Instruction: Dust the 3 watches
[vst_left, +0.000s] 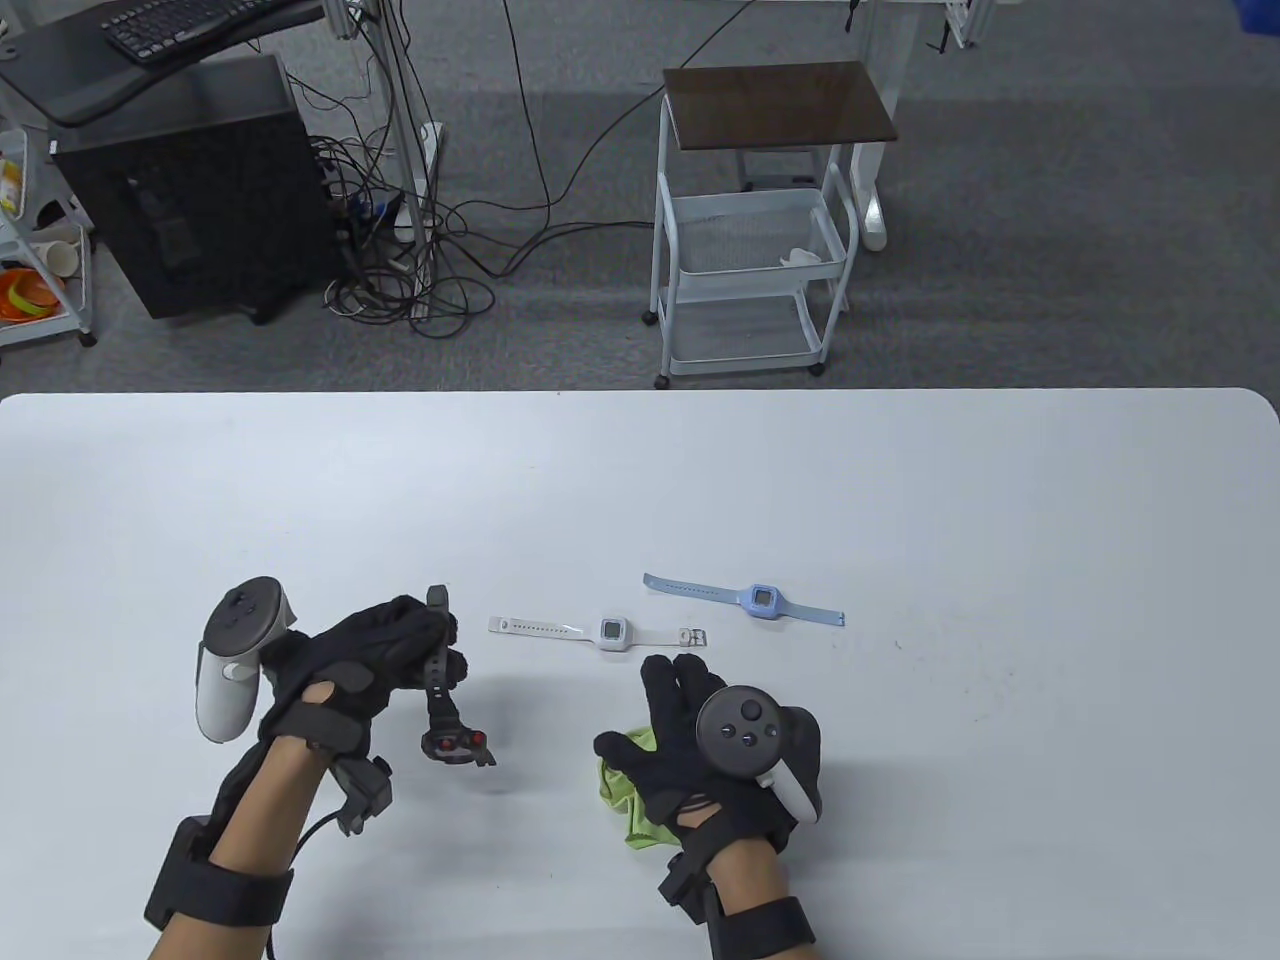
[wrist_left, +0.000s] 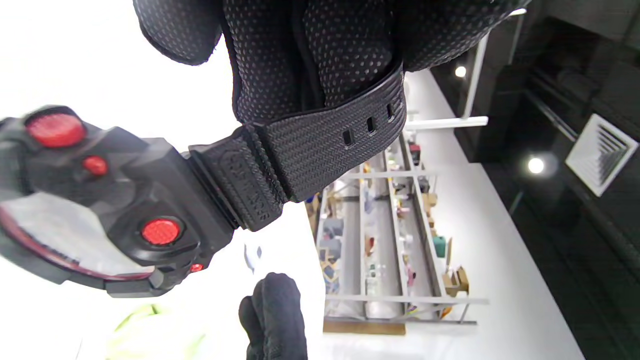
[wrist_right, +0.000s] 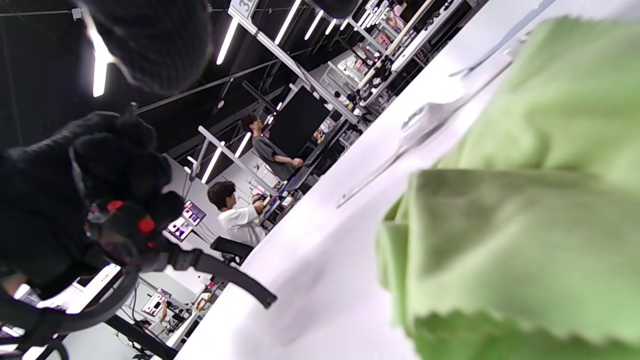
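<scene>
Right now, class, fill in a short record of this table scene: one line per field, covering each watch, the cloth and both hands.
black watch: lifted off the table, strap gripped by the left hand, red-buttoned case hanging down
white watch: flat on the table, strap open
blue watch: flat on the table, beyond the white watch
green cloth: on the table under the right hand
right hand: fingers extended, resting on the cloth
</scene>
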